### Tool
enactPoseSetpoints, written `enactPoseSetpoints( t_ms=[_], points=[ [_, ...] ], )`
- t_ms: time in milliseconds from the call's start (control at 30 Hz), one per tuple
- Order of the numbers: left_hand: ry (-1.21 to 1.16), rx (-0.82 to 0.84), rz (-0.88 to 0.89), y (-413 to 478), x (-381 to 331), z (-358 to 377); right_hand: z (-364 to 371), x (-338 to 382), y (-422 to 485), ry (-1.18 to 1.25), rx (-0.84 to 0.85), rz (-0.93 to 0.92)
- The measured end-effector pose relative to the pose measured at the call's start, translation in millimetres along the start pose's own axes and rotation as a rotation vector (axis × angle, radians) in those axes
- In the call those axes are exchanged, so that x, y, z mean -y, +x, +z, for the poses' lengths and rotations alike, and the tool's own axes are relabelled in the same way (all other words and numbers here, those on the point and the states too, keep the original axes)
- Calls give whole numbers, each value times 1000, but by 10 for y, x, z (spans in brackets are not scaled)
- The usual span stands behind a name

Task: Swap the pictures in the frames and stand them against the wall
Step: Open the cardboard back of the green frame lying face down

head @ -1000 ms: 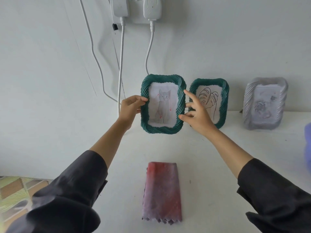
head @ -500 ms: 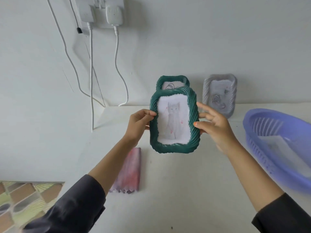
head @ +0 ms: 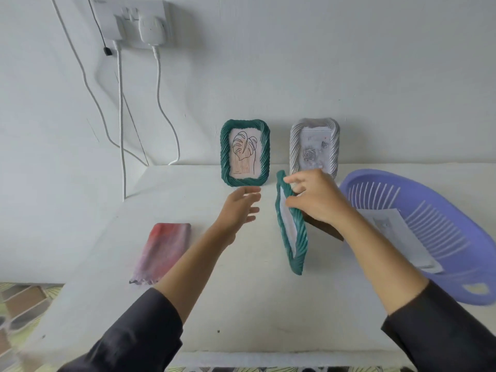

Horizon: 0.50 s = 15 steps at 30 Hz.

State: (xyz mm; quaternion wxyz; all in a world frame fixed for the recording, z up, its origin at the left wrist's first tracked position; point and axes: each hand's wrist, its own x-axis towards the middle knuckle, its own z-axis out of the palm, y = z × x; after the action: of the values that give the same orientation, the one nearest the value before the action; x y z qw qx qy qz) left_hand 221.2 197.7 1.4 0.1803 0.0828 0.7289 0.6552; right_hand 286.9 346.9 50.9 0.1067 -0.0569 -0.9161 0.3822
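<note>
White tabletop (head: 241, 312) pushed up to a plain white wall (head: 322, 63), that's the setting. Right in the middle of the frame, the right hand (head: 316, 200) is gripping a green rope-edged picture frame (head: 291, 224) by its upper end, thumb on the front rim and fingers curled round the back. It's turned nearly edge-on, white picture side facing left, with a bit of brown backing (head: 326, 230) poking out under the wrist. Can't tell if its lower end touches the table.

The left hand (head: 239, 208) is just left of it, holding nothing, fingers loose and spread, hovering right below a second green frame (head: 244, 153) with a leaf line drawing. That one stands upright against the wall, and a silvery grey frame (head: 314, 146) with a rose picture leans there just to its right.

Right side of the frame: a purple slotted plastic basket (head: 469, 291) with a sheet of paper (head: 397, 237) lying in it. Lower left: a folded red-pink cloth (head: 161, 251) flat on the table. Upper left: a wall socket (head: 134, 21) with two plugs, white cables (head: 122, 116) hanging down. Dark sleeves on both arms.
</note>
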Motion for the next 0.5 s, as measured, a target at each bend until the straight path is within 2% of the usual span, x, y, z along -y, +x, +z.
enactPoseSetpoints(
  t_ms=[167,233,300,400,500],
  points=[
    [-190,-45,-13,-61,-97,97,231,153,6,-14,192,-78],
    [-196,-71,-21,-57,-54,94,292,112,9,28,210,-90],
    [-103,-128,-28,-33,40,56,302,17,-1,74,137,-64],
    [53,-172,-37,18,233,-33,303,-226,-34,-38,42,-42],
    [287,-118,-92,61,408,-121,431,-510,-92,-141,157,30]
  ],
)
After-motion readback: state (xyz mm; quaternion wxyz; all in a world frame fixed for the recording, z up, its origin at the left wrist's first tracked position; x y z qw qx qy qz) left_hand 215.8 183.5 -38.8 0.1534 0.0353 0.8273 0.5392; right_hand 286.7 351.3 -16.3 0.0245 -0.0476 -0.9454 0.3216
